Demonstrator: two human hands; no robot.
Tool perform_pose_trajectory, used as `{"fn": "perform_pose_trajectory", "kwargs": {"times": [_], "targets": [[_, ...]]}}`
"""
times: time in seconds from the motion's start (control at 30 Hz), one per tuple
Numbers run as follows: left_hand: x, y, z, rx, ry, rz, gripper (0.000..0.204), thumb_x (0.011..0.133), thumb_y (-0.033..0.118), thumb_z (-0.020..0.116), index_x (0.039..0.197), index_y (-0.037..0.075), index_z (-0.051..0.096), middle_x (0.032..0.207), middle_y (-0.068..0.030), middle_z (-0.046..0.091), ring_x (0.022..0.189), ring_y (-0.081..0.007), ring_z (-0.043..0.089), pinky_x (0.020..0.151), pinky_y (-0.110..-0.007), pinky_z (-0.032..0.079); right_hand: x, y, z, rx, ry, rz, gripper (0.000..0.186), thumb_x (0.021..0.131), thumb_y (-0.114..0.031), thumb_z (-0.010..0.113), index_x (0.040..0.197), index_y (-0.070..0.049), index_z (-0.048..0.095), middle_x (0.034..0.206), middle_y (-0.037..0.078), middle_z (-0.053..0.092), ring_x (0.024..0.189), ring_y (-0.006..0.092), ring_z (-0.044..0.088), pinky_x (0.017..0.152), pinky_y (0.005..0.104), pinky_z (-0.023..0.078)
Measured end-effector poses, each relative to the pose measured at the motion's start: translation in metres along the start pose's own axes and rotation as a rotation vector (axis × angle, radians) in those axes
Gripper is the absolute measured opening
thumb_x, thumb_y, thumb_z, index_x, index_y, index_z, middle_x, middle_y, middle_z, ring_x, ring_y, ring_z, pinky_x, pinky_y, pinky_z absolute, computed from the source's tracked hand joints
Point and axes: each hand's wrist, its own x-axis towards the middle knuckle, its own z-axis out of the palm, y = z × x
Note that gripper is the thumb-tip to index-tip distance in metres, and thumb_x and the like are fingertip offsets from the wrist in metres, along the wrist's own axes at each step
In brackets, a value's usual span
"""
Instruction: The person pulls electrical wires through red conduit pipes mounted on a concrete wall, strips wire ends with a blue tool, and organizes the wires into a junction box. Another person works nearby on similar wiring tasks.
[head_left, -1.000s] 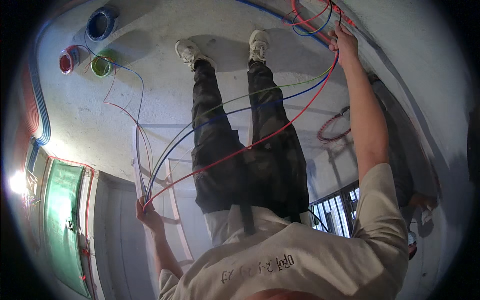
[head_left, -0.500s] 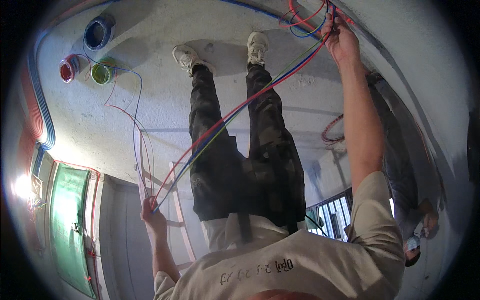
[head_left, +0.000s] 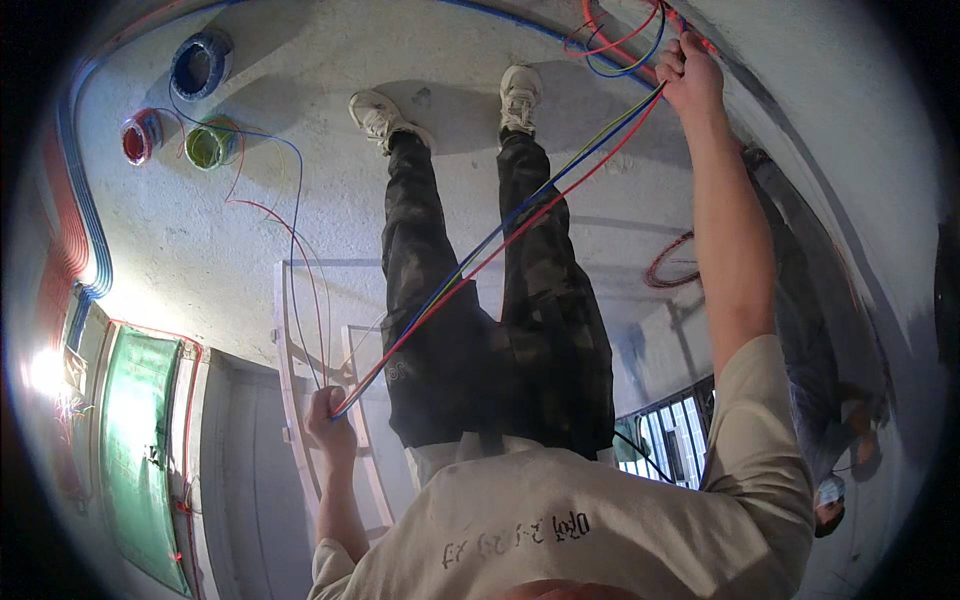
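Red, blue and yellow-green electrical wires (head_left: 500, 228) run in a bundle between my hands, nearly straight across my legs. My left hand (head_left: 330, 418), low on the left, is closed around the bundle. Up at the far right, my right hand (head_left: 693, 80) grips the same wires beside a red conduit (head_left: 640, 62), where looser wire loops (head_left: 598, 60) curl. Thin strands trail from my left hand toward three coils on the floor at far left: a blue coil (head_left: 183, 70), a red coil (head_left: 150, 130) and a green coil (head_left: 212, 128).
A wooden ladder-like frame (head_left: 290, 400) stands behind my left arm. Another person (head_left: 810, 330) is at the right, by the wall. A loop of reddish wire (head_left: 660, 270) lies near my right forearm. Blue and red pipes (head_left: 85, 235) curve along the left wall beside a green covering (head_left: 140, 440).
My left hand has moved right and slightly down, still holding the wires. My right hand has shifted slightly right and down. The bundle has gone from a sagging curve to nearly straight.
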Motion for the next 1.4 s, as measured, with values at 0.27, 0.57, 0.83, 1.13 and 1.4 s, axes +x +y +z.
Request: {"fn": "perform_pose_trajectory", "kwargs": {"times": [0.27, 0.57, 0.83, 1.13, 1.4], "targets": [[0.006, 0.003, 0.010, -0.079, 0.062, 0.121, 0.005, 0.092, 0.000, 0.064, 0.088, 0.002, 0.066, 0.077, -0.0080, 0.062, 0.067, -0.0172, 0.055, 0.063, -0.032, 0.045, 0.016, 0.000, 0.010, -0.106, 0.030, 0.048, 0.006, 0.104, -0.016, 0.059, 0.101, -0.010, 0.059, 0.079, 0.001, 0.054, 0.058, 0.0106, 0.039, 0.053, 0.0279, 0.032], [0.005, 0.105, 0.003, -0.019, 0.028, 0.529, 0.024, 0.073, -0.004, 0.076, 0.093, 0.006, 0.067, 0.073, -0.0079, 0.059, 0.068, -0.0302, 0.058, 0.066, -0.042, 0.043, -0.252, 0.022, 0.055, 0.382, -0.086, 0.342, 0.027, 0.103, -0.016, 0.062, 0.126, 0.000, 0.062, 0.088, 0.002, 0.056, 0.076, 0.0113, 0.052, 0.077, 0.0298, 0.050], [-0.020, 0.270, 0.034, 0.005, -0.137, 0.850, 0.030, 0.080, 0.002, 0.067, 0.110, 0.004, 0.063, 0.091, -0.0148, 0.063, 0.084, -0.0361, 0.063, 0.077, -0.046, 0.049, -0.401, -0.002, 0.117, 0.304, -0.073, 0.289, 0.037, 0.107, -0.025, 0.057, 0.138, -0.007, 0.052, 0.097, 0.001, 0.057, 0.090, 0.0149, 0.058, 0.094, 0.0399, 0.051], [0.048, 0.179, -0.014, 0.316, -0.216, 0.491, 0.013, 0.083, 0.009, 0.058, 0.094, 0.006, 0.065, 0.085, -0.0203, 0.069, 0.083, -0.0430, 0.067, 0.072, -0.055, 0.053, -0.243, -0.052, 0.052, 0.275, -0.060, -0.050, 0.011, 0.104, -0.014, 0.057, 0.103, -0.004, 0.062, 0.077, -0.003, 0.046, 0.061, 0.0088, 0.035, 0.054, 0.0251, 0.031], [-0.060, 0.075, -0.263, 0.476, 0.605, 0.249, 0.009, 0.092, 0.010, 0.069, 0.088, 0.008, 0.062, 0.077, -0.0142, 0.066, 0.077, -0.0356, 0.065, 0.081, -0.050, 0.050, -0.178, -0.017, 0.020, 0.566, -0.439, 0.106, 0.012, 0.103, -0.007, 0.053, 0.102, 0.001, 0.062, 0.091, 0.011, 0.063, 0.081, 0.0215, 0.061, 0.079, 0.0393, 0.052]]}}
